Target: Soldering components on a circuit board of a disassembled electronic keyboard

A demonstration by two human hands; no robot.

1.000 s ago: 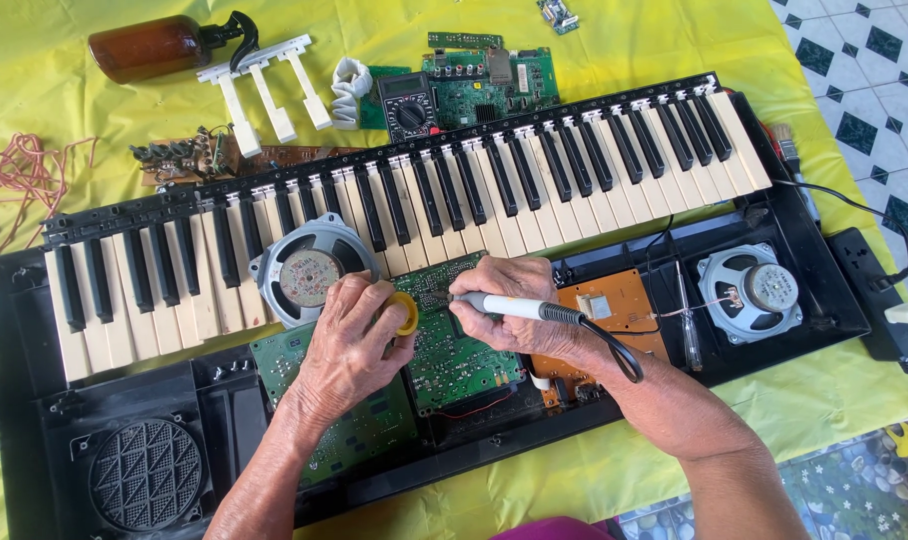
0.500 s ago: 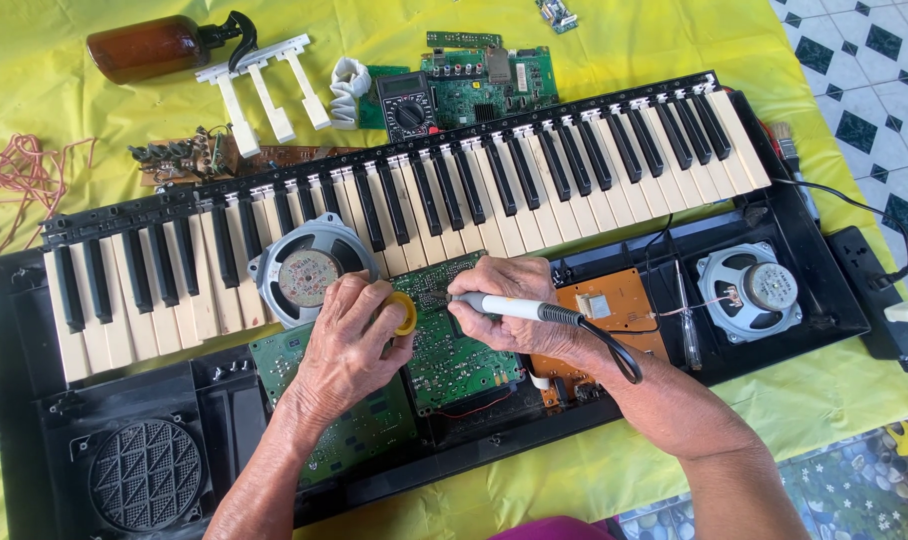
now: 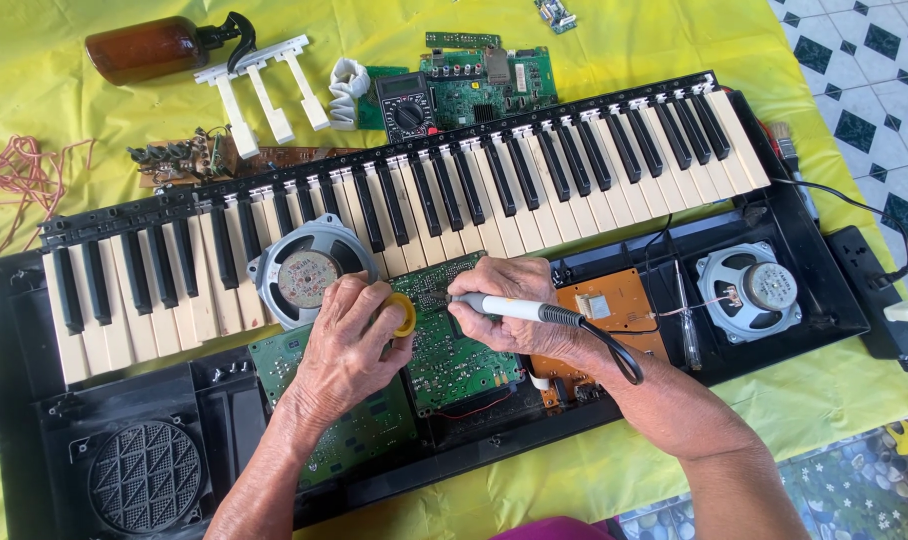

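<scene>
Nothing has visibly shifted since the earlier frame; both hands stay over the green circuit board [image 3: 454, 340] in the opened black keyboard case [image 3: 814, 300]. The right hand [image 3: 509, 315] pinches a white soldering iron [image 3: 504, 307], tip on the board. The left hand [image 3: 349, 340] curls around a small yellow tin [image 3: 404, 314] beside a loose speaker [image 3: 299, 270] lying on the keys [image 3: 534, 180].

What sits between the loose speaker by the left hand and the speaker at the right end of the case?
In the head view, between the loose speaker and the right speaker lie both hands, left and right, the green circuit board and an orange board.
</scene>
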